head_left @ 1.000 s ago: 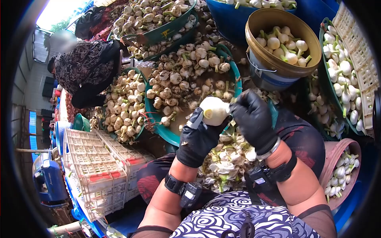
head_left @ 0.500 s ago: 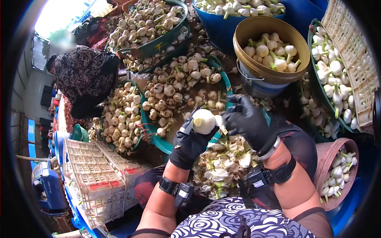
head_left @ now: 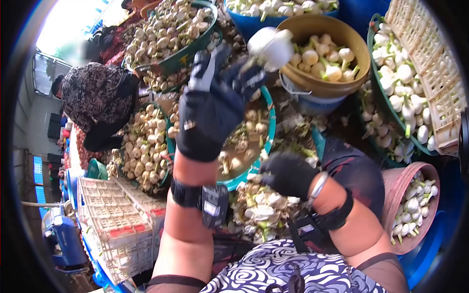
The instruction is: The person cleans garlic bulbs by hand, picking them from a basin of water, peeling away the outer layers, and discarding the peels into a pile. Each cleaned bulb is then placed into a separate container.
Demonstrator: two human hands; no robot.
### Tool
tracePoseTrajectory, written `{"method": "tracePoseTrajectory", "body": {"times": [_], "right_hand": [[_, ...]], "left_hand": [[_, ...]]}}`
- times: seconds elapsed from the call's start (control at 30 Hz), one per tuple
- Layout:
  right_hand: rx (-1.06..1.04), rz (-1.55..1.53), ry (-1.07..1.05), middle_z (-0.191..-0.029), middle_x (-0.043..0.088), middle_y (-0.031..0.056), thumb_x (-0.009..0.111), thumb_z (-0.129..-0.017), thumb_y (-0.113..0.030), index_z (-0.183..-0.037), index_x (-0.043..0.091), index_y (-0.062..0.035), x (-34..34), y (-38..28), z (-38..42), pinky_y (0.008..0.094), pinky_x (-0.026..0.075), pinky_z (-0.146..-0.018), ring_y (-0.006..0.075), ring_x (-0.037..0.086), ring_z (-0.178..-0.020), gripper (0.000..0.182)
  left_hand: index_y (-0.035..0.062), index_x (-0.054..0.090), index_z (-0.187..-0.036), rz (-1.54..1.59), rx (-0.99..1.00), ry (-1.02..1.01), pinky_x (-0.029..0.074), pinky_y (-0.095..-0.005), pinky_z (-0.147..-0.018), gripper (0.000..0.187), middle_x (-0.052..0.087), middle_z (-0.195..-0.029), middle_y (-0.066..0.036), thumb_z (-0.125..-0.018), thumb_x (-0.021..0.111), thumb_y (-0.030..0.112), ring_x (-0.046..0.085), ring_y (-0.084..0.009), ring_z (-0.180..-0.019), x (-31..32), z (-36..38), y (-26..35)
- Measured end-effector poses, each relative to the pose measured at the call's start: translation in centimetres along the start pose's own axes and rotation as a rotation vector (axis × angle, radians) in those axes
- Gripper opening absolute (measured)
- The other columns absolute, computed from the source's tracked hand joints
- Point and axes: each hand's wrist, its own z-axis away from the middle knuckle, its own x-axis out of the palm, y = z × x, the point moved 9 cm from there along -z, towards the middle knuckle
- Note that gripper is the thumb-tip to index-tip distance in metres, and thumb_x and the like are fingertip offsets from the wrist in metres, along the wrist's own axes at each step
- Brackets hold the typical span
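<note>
A peeled white garlic bulb [head_left: 270,47], blurred by motion, is in the air just beyond the fingertips of my left hand [head_left: 212,107], beside the bucket rim. That hand is gloved in black, with fingers extended and a pale band on one finger. My right hand [head_left: 289,177], also gloved and blurred, is curled low over the heap of garlic skins [head_left: 261,210]; what its fingers hold, if anything, is hidden. Several peeled bulbs lie in the yellow-brown bucket [head_left: 359,53]. Under my left hand is a teal tub [head_left: 271,122] of unpeeled garlic.
A pink bucket [head_left: 391,195] of peeled garlic lies tilted at right. Green tubs [head_left: 178,57] hold more garlic. Plastic crates [head_left: 112,205] stand at left, another crate [head_left: 420,53] at upper right. A person [head_left: 97,93] in dark patterned clothing bends over at left.
My left hand has moved up and forward from the lap, and the garlic bulb has gone from its grip toward the bucket. My right hand has dropped toward the skins and curled.
</note>
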Motion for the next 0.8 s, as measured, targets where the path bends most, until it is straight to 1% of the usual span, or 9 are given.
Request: {"method": "tracePoseTrajectory", "body": {"times": [0.07,0.17,0.3,0.47,0.5,0.53,0.67,0.73,0.8], "right_hand": [[0.021,0.057,0.299,-0.07,0.06,0.0179,0.061,-0.078,-0.025,-0.076,0.062,-0.0032,-4.1,0.3,-0.2,0.0436,0.047,-0.066,0.0351,0.06,-0.07,0.022],[0.342,-0.401,0.297,-0.069,0.058,0.0171,0.061,-0.079,-0.024,-0.072,0.06,-0.0033,-7.7,1.8,0.6,0.0421,0.045,-0.061,0.0335,0.058,-0.066,0.022],[0.185,-0.24,0.494,-0.079,0.059,0.0192,0.059,-0.077,-0.013,-0.087,0.061,-0.002,-8.4,1.0,0.5,0.0412,0.045,-0.065,0.0343,0.058,-0.074,0.015],[0.142,-0.375,0.488,-0.081,0.059,0.0196,0.06,-0.076,-0.012,-0.095,0.059,0.001,-6.8,1.0,-1.1,0.0407,0.047,-0.068,0.0358,0.06,-0.078,0.023],[0.198,-0.338,0.423,-0.086,0.06,0.0123,0.059,-0.078,-0.007,-0.099,0.06,0.0022,-6.6,0.9,-1.4,0.0321,0.046,-0.072,0.022,0.057,-0.08,0.023],[0.253,-0.303,0.357,-0.091,0.06,0.005,0.059,-0.079,-0.003,-0.103,0.06,0.0035,-6.1,1.0,-1.6,0.0234,0.046,-0.076,0.0082,0.054,-0.082,0.025],[0.239,-0.319,0.327,-0.09,0.06,0.005,0.059,-0.08,-0.003,-0.102,0.059,0.0035,-4.7,1.0,-2.3,0.0237,0.046,-0.075,0.0081,0.055,-0.082,0.024],[0.145,-0.411,0.373,-0.084,0.06,0.0207,0.063,-0.075,-0.015,-0.093,0.059,0.0013,-4.1,0.6,-2.9,0.0397,0.047,-0.068,0.035,0.061,-0.079,0.024],[0.135,-0.387,0.347,-0.084,0.06,0.0204,0.063,-0.075,-0.015,-0.093,0.059,0.0011,-3.6,-0.1,-3.2,0.0394,0.047,-0.068,0.035,0.06,-0.078,0.024]], "left_hand": [[0.002,0.034,-0.137,-0.309,0.083,-0.044,0.056,-0.0278,-0.08,0.046,0.042,-0.134,-0.022,-0.096,0.046,0.021,0.042,-0.0379,-0.125,-0.5,-0.4,1.7],[-0.0017,0.048,-0.125,-1.315,0.261,0.038,0.052,-0.0295,-0.077,0.037,0.061,-0.107,-0.009,-0.093,0.053,0.014,0.06,-0.0179,-0.093,-9.2,2.3,0.9],[-0.0004,0.054,-0.121,-1.266,-0.237,0.559,0.049,-0.0254,-0.068,0.044,0.063,-0.092,-0.005,-0.08,0.067,0.009,0.057,-0.0107,-0.072,-34.9,10.1,-5.8],[0.0058,0.043,-0.134,-1.868,-0.825,0.549,0.046,-0.0334,-0.091,0.071,0.06,-0.116,-0.018,-0.07,0.069,0.023,0.06,-0.0266,-0.106,-38.2,12.7,-9.0],[0.0065,0.042,-0.135,-2.079,-0.893,0.49,0.044,-0.0336,-0.095,0.077,0.058,-0.12,-0.018,-0.067,0.071,0.028,0.057,-0.0269,-0.111,-38.9,12.7,-9.5],[0.0085,0.04,-0.137,-1.874,-1.013,0.572,0.041,-0.0341,-0.099,0.084,0.054,-0.126,-0.018,-0.063,0.072,0.034,0.053,-0.0278,-0.117,-40.8,13.6,-9.9],[0.0068,0.048,-0.128,-1.443,-0.825,0.489,0.046,-0.0297,-0.09,0.069,0.062,-0.112,-0.014,-0.066,0.071,0.026,0.06,-0.0213,-0.103,-43.7,15.1,-10.1],[0.0051,0.049,-0.124,-1.212,-0.74,0.544,0.047,-0.0286,-0.086,0.066,0.063,-0.105,-0.011,-0.065,0.073,0.022,0.06,-0.0182,-0.096,-49.1,17.1,-12.0],[0.0024,0.05,-0.12,-1.369,-0.715,0.525,0.049,-0.0281,-0.077,0.066,0.062,-0.091,-0.006,-0.061,0.078,0.013,0.058,-0.014,-0.083,-41.0,15.9,-10.0]]}}
